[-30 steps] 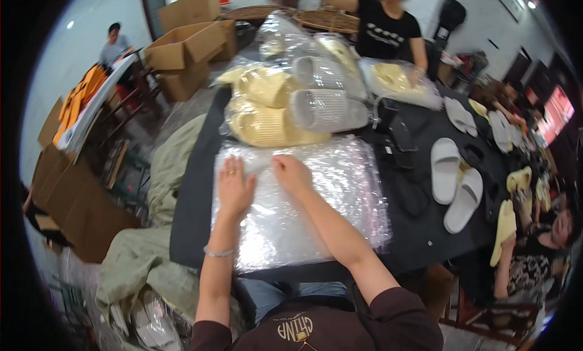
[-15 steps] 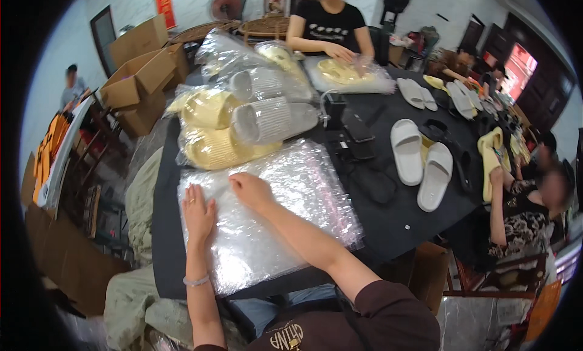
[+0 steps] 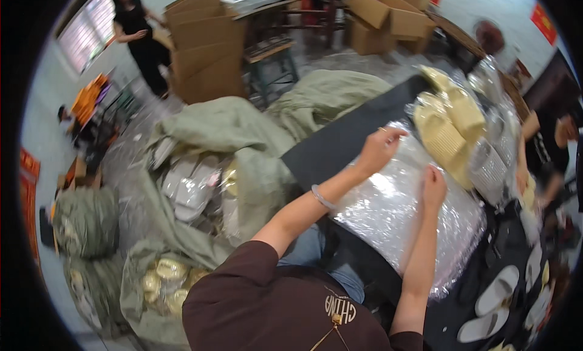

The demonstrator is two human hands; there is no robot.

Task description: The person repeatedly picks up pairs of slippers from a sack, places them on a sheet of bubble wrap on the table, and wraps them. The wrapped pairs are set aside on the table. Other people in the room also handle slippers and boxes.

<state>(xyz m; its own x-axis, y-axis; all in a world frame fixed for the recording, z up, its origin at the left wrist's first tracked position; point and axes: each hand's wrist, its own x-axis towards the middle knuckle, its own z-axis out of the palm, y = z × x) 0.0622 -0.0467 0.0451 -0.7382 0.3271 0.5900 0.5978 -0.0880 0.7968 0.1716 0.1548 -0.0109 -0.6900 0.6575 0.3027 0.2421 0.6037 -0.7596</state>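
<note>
Both hands lay flat, apart, on the clear bag stack [image 3: 401, 211]: left hand [image 3: 378, 149] at far edge, right hand [image 3: 433, 187] mid-sheet; likely peeling off one bag, next needed a pinch

Black table [image 3: 340, 147] bearing plastic bags [image 3: 401, 211]

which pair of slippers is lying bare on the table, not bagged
The white pair at the lower right of the black table; the yellow slippers are wrapped in clear plastic.

Bagged yellow slippers [image 3: 450, 127] lie just beyond the grip, on the black table [image 3: 331, 146]. White slippers [image 3: 493, 305] rest well to its right. Olive sacks [image 3: 243, 138] spread left of the grip, with cardboard boxes [image 3: 206, 47] farther behind them.
</note>
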